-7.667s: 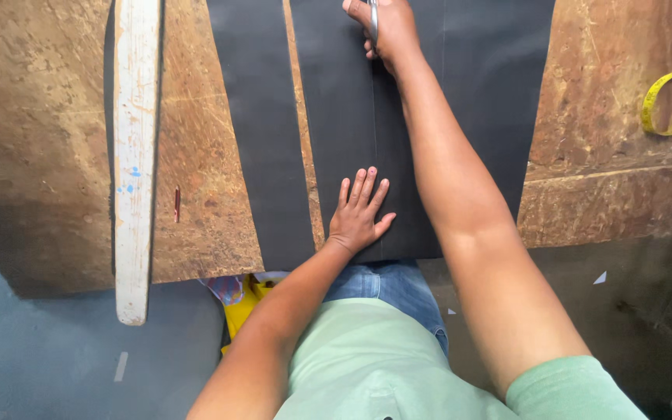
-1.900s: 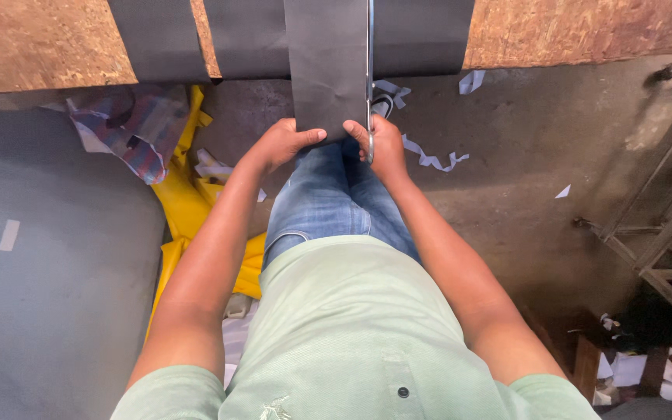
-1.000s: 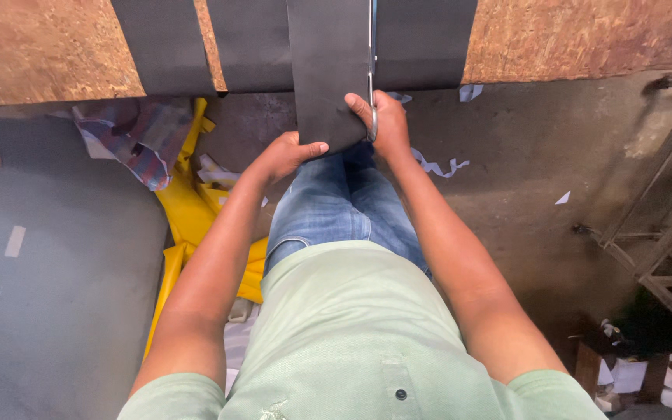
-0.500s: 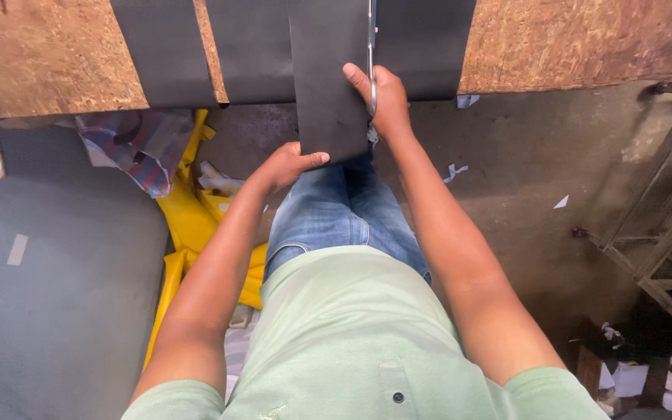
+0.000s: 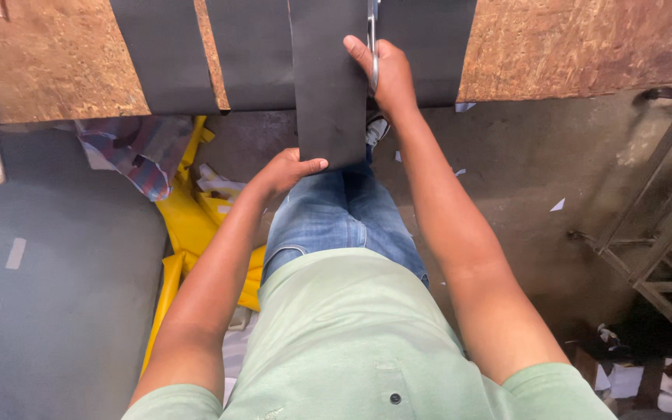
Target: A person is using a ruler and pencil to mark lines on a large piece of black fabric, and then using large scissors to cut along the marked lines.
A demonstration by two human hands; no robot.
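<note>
Black sheet strip [image 5: 328, 85] hanging over near edge of tabletop [image 5: 585, 47], long axis running near to far. Near end pinched in left hand [image 5: 285, 167]; right hand [image 5: 386, 74] at right edge, farther, closed on scissors [image 5: 372, 47].

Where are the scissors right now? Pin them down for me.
In the head view the scissors sit top centre in the right hand, at the right edge of the black strip overhanging the wooden table.
</note>
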